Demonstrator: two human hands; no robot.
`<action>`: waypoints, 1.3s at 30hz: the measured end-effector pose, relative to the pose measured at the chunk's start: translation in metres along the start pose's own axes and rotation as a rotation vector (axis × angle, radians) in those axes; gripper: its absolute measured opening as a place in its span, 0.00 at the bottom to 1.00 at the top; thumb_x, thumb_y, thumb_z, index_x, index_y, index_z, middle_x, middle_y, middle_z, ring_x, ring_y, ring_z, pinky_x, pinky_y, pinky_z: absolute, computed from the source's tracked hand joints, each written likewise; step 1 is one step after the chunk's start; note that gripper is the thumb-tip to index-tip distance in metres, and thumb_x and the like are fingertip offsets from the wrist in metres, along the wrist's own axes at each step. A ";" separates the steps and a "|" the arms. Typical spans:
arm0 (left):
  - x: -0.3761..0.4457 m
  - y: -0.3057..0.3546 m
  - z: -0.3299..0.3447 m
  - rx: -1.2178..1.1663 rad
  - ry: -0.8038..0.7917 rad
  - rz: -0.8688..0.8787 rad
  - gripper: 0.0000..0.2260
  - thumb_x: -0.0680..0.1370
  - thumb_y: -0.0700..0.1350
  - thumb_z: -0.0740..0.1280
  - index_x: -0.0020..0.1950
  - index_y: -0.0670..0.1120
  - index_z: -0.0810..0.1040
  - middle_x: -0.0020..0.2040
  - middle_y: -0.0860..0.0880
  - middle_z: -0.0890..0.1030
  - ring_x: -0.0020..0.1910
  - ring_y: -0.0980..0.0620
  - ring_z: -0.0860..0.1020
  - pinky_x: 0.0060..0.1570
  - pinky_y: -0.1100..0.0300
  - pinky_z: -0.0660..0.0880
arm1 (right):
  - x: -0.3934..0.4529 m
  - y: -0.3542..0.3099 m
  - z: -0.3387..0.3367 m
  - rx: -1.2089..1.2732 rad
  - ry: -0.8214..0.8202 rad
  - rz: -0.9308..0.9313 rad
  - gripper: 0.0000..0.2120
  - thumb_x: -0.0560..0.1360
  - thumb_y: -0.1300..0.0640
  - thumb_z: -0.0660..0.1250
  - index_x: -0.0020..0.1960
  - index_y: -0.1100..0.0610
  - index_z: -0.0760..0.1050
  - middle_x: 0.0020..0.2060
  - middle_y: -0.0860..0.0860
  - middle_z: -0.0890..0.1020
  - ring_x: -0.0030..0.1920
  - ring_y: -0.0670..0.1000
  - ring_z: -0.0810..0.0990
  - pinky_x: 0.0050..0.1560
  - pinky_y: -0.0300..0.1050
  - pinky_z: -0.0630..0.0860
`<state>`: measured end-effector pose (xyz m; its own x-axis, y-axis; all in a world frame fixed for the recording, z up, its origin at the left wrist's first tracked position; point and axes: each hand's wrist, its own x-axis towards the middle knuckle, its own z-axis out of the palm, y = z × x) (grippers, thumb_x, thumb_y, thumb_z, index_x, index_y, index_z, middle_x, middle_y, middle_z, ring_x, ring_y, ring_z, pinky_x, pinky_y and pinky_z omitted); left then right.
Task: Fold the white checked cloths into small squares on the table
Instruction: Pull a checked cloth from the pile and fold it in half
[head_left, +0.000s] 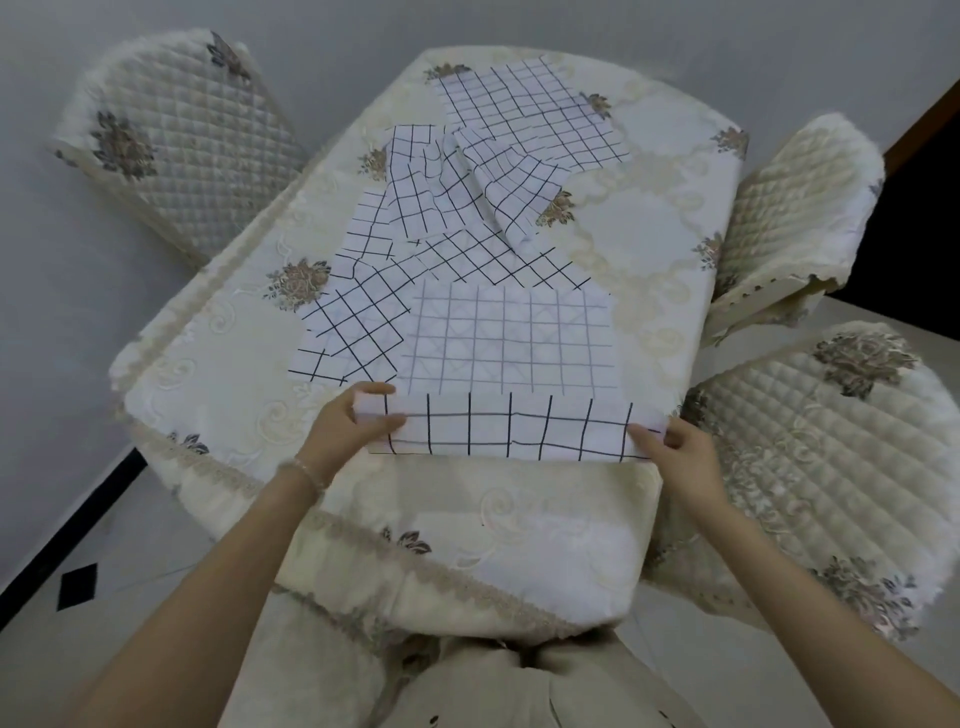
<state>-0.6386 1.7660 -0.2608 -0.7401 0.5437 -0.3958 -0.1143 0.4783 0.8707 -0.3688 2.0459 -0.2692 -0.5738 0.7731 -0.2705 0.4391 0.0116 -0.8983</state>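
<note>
A white checked cloth (509, 338) lies at the table's near edge, its pale back side up. Its near edge is turned over into a strip (511, 428) showing dark grid lines. My left hand (350, 426) pinches the strip's left corner, and my right hand (680, 457) pinches its right corner. Several more white checked cloths lie loose beyond it: one at the left (353, 327), a rumpled heap in the middle (457, 187), and a flat one at the far end (535, 109).
The table (208, 332) wears a cream embroidered cover with flower motifs. Quilted cream chairs stand at the far left (171, 135), the far right (789, 218) and the near right (826, 467). The floor is pale tile.
</note>
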 end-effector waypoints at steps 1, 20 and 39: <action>0.003 -0.005 -0.002 -0.118 -0.041 -0.081 0.31 0.62 0.51 0.79 0.63 0.47 0.75 0.57 0.43 0.81 0.55 0.49 0.79 0.57 0.54 0.75 | 0.003 -0.002 -0.001 0.065 0.007 0.023 0.03 0.76 0.60 0.69 0.47 0.58 0.82 0.41 0.51 0.85 0.41 0.47 0.84 0.42 0.39 0.79; 0.004 -0.026 0.026 0.150 0.079 -0.094 0.16 0.75 0.51 0.69 0.58 0.43 0.78 0.47 0.45 0.82 0.47 0.46 0.79 0.49 0.53 0.76 | 0.046 0.006 0.007 -0.051 0.019 0.091 0.16 0.75 0.53 0.67 0.47 0.69 0.76 0.43 0.67 0.80 0.39 0.61 0.80 0.43 0.55 0.78; 0.048 -0.057 0.062 0.513 0.294 -0.209 0.12 0.79 0.51 0.61 0.50 0.42 0.70 0.48 0.45 0.78 0.44 0.45 0.76 0.41 0.55 0.72 | 0.110 0.040 0.061 -0.404 0.103 -0.023 0.15 0.77 0.61 0.60 0.35 0.56 0.58 0.29 0.52 0.64 0.31 0.52 0.62 0.30 0.47 0.58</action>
<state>-0.6262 1.8077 -0.3477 -0.8962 0.2250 -0.3824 0.0020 0.8639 0.5037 -0.4568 2.0928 -0.3558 -0.5238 0.8286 -0.1974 0.6746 0.2621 -0.6901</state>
